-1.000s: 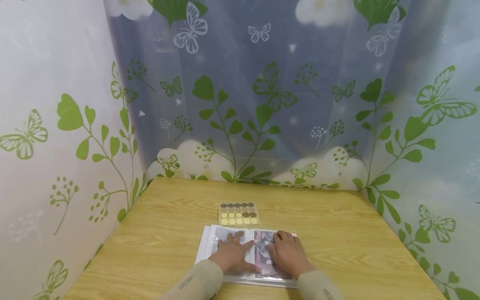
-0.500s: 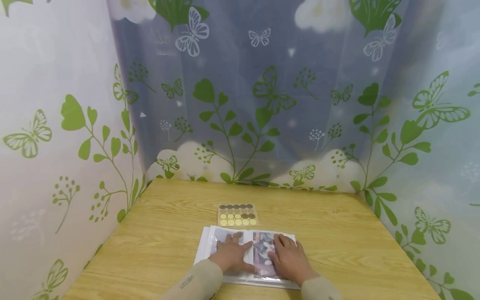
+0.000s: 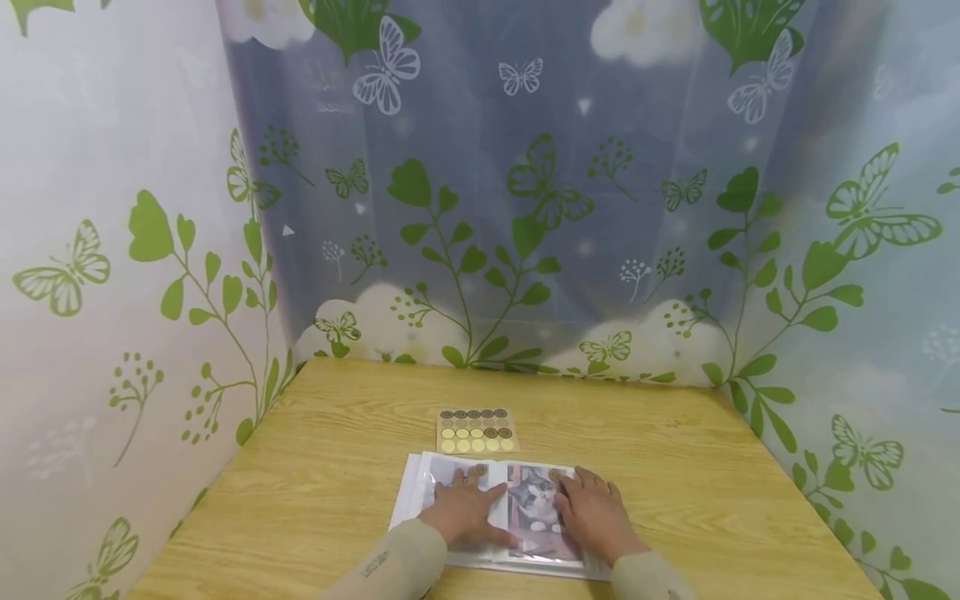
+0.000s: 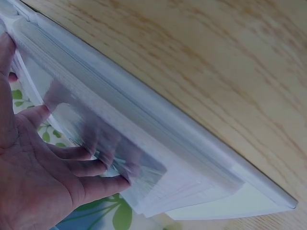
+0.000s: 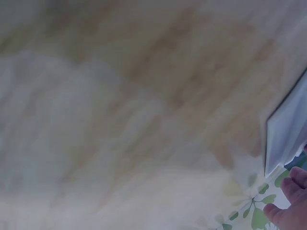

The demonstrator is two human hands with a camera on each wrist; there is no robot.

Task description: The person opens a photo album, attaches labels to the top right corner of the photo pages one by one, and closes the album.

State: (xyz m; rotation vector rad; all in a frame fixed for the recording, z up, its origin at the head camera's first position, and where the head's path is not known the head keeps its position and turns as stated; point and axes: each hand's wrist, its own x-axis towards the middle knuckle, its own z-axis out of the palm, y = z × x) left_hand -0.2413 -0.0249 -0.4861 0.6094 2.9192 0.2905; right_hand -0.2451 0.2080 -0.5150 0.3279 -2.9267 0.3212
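Observation:
A white photo album (image 3: 408, 492) with clear pockets lies open on the table. My left hand (image 3: 463, 510) rests on the left page, fingers spread; in the left wrist view, the fingertips (image 4: 117, 184) touch the clear sleeve. On the right page a cat photo (image 3: 536, 500) shows, with a brown round sticker (image 3: 556, 474) near its top right corner. Another round sticker (image 3: 482, 470) sits on the left page's photo. My right hand (image 3: 598, 515) rests at the right page's outer edge, partly covering it. Only the album's corner (image 5: 283, 134) and some fingers appear in the right wrist view.
Just behind the album lies a sheet of round stickers (image 3: 477, 423), with dark and yellow rows. The wood-grain table (image 3: 360, 425) is bounded by patterned curtains (image 3: 480, 250) at the back and both sides.
My right hand has slid rightward across the right page to its outer edge, uncovering more of the cat photo and the round sticker. The left hand has stayed in place.

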